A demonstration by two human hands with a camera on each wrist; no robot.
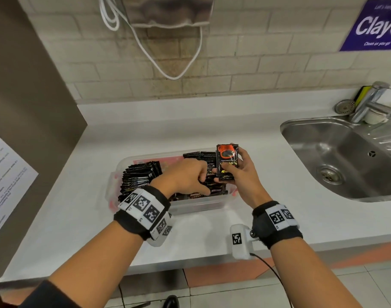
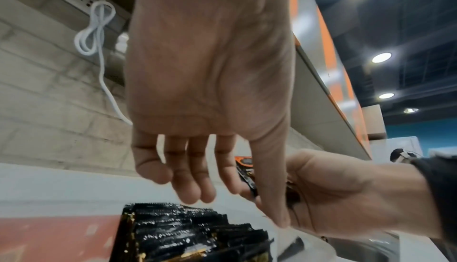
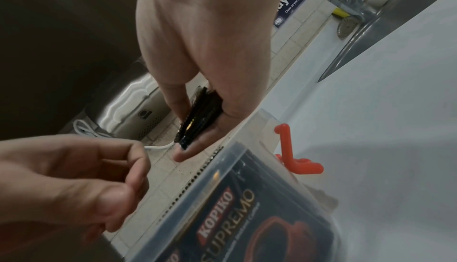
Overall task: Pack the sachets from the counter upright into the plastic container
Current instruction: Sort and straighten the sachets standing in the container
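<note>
A clear plastic container (image 1: pixel 196 205) stands on the white counter (image 1: pixel 267 196). Black sachets (image 1: pixel 141 176) are packed upright in rows inside it, seen from close above as sachet tops (image 2: pixel 188 233). One sachet (image 3: pixel 235 217) lies flat against the near wall. My right hand (image 1: pixel 239 167) grips a small stack of sachets (image 1: pixel 226 161) upright above the container's right end, thumb on the front. That stack (image 3: pixel 200 115) shows edge-on between thumb and fingers. My left hand (image 1: pixel 201 176) hovers over the container, its loosely curled fingers (image 2: pixel 197 178) holding nothing, close beside the stack (image 2: pixel 245 174).
A steel sink (image 1: pixel 345 156) with a tap (image 1: pixel 372 101) lies to the right. A brown panel (image 1: pixel 23 107) with a paper notice (image 1: pixel 6 174) bounds the left. A white cable (image 1: pixel 168 63) hangs on the tiled wall. A red latch (image 3: pixel 291 158) sticks out of the container's end.
</note>
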